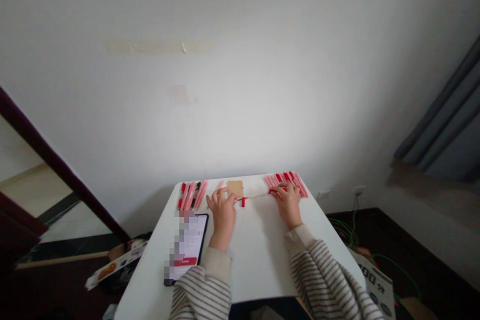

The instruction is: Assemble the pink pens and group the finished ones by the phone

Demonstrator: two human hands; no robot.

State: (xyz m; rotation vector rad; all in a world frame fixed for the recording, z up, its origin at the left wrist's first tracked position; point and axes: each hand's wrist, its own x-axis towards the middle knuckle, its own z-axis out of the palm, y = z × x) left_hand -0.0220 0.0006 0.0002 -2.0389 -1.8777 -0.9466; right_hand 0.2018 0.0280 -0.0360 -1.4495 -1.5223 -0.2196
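My left hand (222, 210) is over the white table, its fingers bent and closed on the end of a thin red piece that looks like a pen refill (240, 199). A faint pale line runs from there towards my right hand (288, 203). A small red pen cap (243, 202) lies just beside the refill. My right hand's fingers are curled down on a red pen part (272, 191), partly hidden under them. Behind the right hand lies a row of pink and red pens (285, 178). Left of my left hand is another row of red, pink and black pens (191, 196).
A tan square pad (235, 188) lies at the table's back edge against the wall. A phone (193, 242) with a lit screen rests on the white table (258, 260) near my left forearm. Green cables (347, 230) and a printed box (375, 280) are on the floor to the right.
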